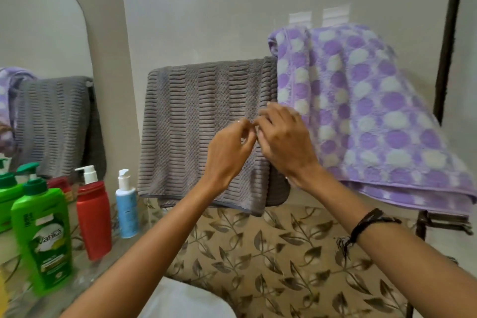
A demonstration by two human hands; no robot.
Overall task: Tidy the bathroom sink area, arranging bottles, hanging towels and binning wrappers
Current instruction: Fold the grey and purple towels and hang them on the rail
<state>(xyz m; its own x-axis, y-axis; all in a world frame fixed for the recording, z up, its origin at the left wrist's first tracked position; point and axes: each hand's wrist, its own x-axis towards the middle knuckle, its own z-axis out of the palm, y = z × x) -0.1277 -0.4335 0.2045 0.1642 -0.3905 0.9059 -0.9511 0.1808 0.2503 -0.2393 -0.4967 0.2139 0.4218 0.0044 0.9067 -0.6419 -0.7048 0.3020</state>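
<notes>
two towels, three pump bottles, two hands

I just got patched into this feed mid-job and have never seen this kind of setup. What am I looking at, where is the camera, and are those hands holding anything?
There is no machine here: one camera sits on a person's head, looking forward and down at their bare hands. The left hand and right hand meet in front of a grey towel hung on the wall; whether they pinch the towel or something small, I cannot tell. Beside it hangs a purple dotted towel. On the counter at left stand a green bottle, a red pump bottle and a small blue pump bottle. The mirror repeats both towels.
</notes>
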